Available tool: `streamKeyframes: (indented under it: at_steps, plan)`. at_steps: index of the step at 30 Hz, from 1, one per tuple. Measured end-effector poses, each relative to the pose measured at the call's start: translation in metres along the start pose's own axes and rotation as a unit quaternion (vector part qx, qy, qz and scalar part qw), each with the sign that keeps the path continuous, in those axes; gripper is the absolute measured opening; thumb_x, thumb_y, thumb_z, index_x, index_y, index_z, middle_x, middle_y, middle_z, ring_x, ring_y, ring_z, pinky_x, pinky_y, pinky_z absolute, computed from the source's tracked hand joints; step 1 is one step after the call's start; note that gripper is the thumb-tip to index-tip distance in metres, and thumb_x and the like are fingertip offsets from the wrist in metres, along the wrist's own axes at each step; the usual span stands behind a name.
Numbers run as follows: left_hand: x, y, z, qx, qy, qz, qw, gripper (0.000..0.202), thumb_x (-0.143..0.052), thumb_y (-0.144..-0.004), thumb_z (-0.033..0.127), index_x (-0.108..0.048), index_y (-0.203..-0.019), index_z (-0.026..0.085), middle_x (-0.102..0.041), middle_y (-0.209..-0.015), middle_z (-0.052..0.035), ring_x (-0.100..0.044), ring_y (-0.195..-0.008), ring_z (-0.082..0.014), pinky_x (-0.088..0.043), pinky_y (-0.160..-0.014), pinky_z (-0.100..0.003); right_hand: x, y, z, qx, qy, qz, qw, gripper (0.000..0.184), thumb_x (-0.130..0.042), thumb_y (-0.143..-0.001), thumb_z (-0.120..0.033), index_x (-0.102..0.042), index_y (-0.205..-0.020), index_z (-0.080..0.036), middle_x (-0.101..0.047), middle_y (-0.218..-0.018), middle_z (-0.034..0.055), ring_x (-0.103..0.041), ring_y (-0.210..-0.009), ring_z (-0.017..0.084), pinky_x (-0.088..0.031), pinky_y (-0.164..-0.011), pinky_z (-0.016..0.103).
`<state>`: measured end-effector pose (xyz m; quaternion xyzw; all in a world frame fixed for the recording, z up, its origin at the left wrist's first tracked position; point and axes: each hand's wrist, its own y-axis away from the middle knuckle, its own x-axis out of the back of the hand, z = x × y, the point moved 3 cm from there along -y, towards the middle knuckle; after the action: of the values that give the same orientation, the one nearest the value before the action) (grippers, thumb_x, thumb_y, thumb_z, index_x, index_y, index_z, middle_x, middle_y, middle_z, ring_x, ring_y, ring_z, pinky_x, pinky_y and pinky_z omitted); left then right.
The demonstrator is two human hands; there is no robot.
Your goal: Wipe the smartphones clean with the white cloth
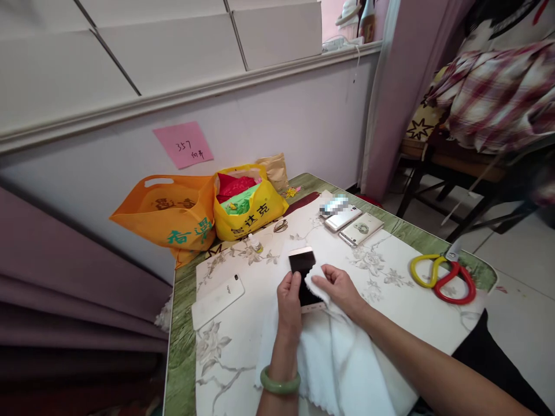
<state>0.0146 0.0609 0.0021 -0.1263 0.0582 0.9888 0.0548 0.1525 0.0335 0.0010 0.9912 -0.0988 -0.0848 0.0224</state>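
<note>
A phone with a dark screen and pale frame [302,260] is gripped along its left edge by my left hand [289,297], thumb lying at the screen's side. My right hand [340,288] pinches a corner of a white cloth [342,358] and presses it on the right part of the screen. The rest of the cloth spreads below the phone to the table's near side. Part of the screen is hidden by the cloth and fingers. A white phone case or phone, back up [218,301], lies to the left of my left hand.
Several phones, one a gold phone [361,229], lie at the back right. Scissors [444,276] rest near the right edge. A small bottle [255,244] and glasses [281,226] lie before an orange bag [173,214] and a yellow bag [251,216]. A chair [472,162] stands beyond.
</note>
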Motion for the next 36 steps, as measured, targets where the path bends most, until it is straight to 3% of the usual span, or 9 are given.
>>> streamKeyframes:
  at_steps: [3,5,14,17,21,23,31,33,36]
  plan:
    - [-0.013,0.007,0.004,0.031,-0.037,-0.119,0.992,0.036,-0.072,-0.074,0.05,-0.066,-0.078,0.014,-0.06,-0.069,-0.0001,-0.052,-0.066,-0.0139,-0.042,-0.062,-0.025,0.008,-0.003,0.001,-0.038,-0.103,0.088,0.99,0.043,-0.073,-0.071,-0.059,-0.063,-0.082,-0.019,-0.063,-0.068,-0.0006,-0.053,-0.061,0.015,-0.044,-0.06,0.028]
    - [-0.016,0.009,0.003,0.033,-0.053,-0.14,0.988,0.035,-0.071,-0.076,0.049,-0.064,-0.074,0.015,-0.057,-0.067,0.0012,-0.049,-0.064,-0.0123,-0.04,-0.061,-0.024,0.012,-0.004,0.002,-0.036,-0.119,0.123,0.985,0.044,-0.073,-0.071,-0.06,-0.063,-0.084,-0.019,-0.065,-0.071,0.0004,-0.055,-0.063,0.016,-0.046,-0.062,0.029]
    - [0.004,-0.002,-0.003,-0.049,-0.028,0.081,0.995,0.038,-0.062,-0.082,0.054,-0.064,-0.08,0.016,-0.058,-0.071,0.0017,-0.05,-0.067,-0.0121,-0.041,-0.064,-0.024,-0.002,-0.001,0.005,0.028,0.062,-0.035,0.997,0.038,-0.079,-0.065,-0.052,-0.064,-0.076,-0.019,-0.057,-0.062,-0.0035,-0.048,-0.06,0.013,-0.039,-0.056,0.025]
    - [-0.001,0.001,0.002,-0.03,-0.037,0.012,0.999,0.036,-0.06,-0.084,0.052,-0.065,-0.087,0.016,-0.061,-0.076,0.0001,-0.052,-0.071,-0.0133,-0.042,-0.067,-0.025,0.0,-0.001,0.006,0.011,0.013,-0.031,0.999,0.039,-0.079,-0.065,-0.052,-0.066,-0.081,-0.019,-0.062,-0.068,-0.0017,-0.052,-0.063,0.015,-0.043,-0.058,0.026]
    - [-0.014,0.009,0.006,0.01,-0.078,-0.159,0.984,0.032,-0.063,-0.084,0.047,-0.061,-0.077,0.016,-0.054,-0.068,0.0015,-0.046,-0.064,-0.0115,-0.038,-0.06,-0.024,0.009,-0.002,0.008,-0.03,-0.116,0.067,0.991,0.04,-0.076,-0.07,-0.052,-0.065,-0.087,-0.018,-0.067,-0.073,0.0012,-0.056,-0.062,0.016,-0.047,-0.06,0.028]
    - [-0.016,0.01,0.005,0.012,-0.088,-0.183,0.979,0.033,-0.064,-0.083,0.046,-0.057,-0.071,0.016,-0.05,-0.064,0.0028,-0.042,-0.062,-0.0105,-0.036,-0.058,-0.023,0.013,-0.003,0.007,-0.032,-0.132,0.109,0.985,0.04,-0.075,-0.072,-0.053,-0.065,-0.087,-0.018,-0.067,-0.072,0.001,-0.056,-0.061,0.016,-0.047,-0.059,0.028]
    - [0.002,0.0,-0.004,-0.053,-0.052,0.051,0.996,0.037,-0.061,-0.083,0.053,-0.06,-0.074,0.017,-0.054,-0.066,0.003,-0.046,-0.064,-0.0115,-0.038,-0.061,-0.023,-0.001,-0.001,0.0,0.015,0.099,-0.055,0.993,0.035,-0.077,-0.069,-0.049,-0.068,-0.085,-0.019,-0.066,-0.073,-0.0003,-0.057,-0.069,0.017,-0.047,-0.064,0.027]
    - [0.004,-0.001,-0.003,-0.055,-0.047,0.062,0.995,0.036,-0.06,-0.084,0.052,-0.061,-0.077,0.017,-0.057,-0.069,0.0022,-0.048,-0.066,-0.012,-0.04,-0.063,-0.024,-0.002,0.0,0.002,0.012,0.106,-0.069,0.992,0.036,-0.079,-0.067,-0.048,-0.068,-0.085,-0.019,-0.065,-0.072,-0.0012,-0.057,-0.068,0.016,-0.047,-0.063,0.027]
    - [-0.002,0.002,0.001,-0.03,-0.057,-0.006,0.998,0.034,-0.061,-0.084,0.05,-0.061,-0.078,0.017,-0.056,-0.069,0.0021,-0.047,-0.066,-0.012,-0.039,-0.063,-0.024,0.001,-0.001,0.006,0.001,0.051,-0.037,0.998,0.039,-0.078,-0.068,-0.051,-0.067,-0.084,-0.018,-0.064,-0.07,-0.0009,-0.056,-0.065,0.016,-0.046,-0.06,0.027]
